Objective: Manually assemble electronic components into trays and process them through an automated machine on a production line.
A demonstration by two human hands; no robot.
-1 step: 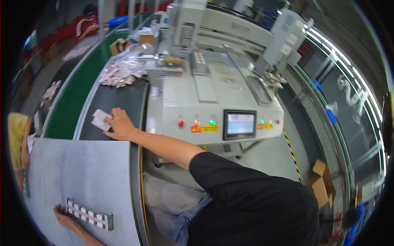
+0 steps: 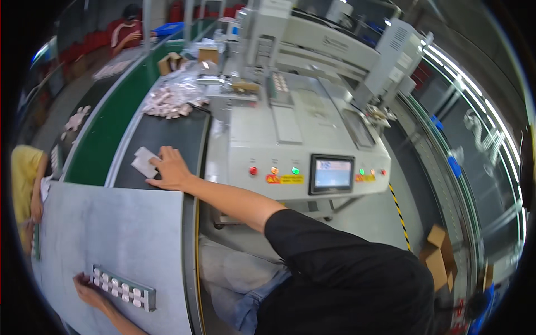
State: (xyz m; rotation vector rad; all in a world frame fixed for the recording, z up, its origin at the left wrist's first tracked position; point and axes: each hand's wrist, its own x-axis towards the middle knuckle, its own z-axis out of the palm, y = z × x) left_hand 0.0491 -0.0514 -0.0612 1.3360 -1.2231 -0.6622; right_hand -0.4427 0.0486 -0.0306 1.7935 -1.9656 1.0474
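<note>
At the lower left, my left hand (image 2: 90, 293) curls against the left end of a grey-green block-shaped holder (image 2: 124, 289) on the grey metal tabletop. Several round white pieces (image 2: 125, 288) sit in two rows along the holder. My right hand (image 2: 173, 170) reaches left across to a dark belt (image 2: 173, 132), its thumb and fingers closed at the right edge of a small white flat piece (image 2: 145, 161). Whether that piece is paper, cloth or plastic I cannot make out. The fingers of my left hand are partly hidden by the holder.
A heap of pale pink pieces (image 2: 167, 104) lies farther up the belt. A white machine (image 2: 257, 137) with a screen (image 2: 331, 173) and lit buttons stands on the right. Beyond the green conveyor (image 2: 106, 131) is a person in yellow (image 2: 27, 178). An open carton (image 2: 438, 257) lies right.
The whole view has shifted slightly, so the scene sits a little farther right. Both hands keep the same places against the holder and the white piece.
</note>
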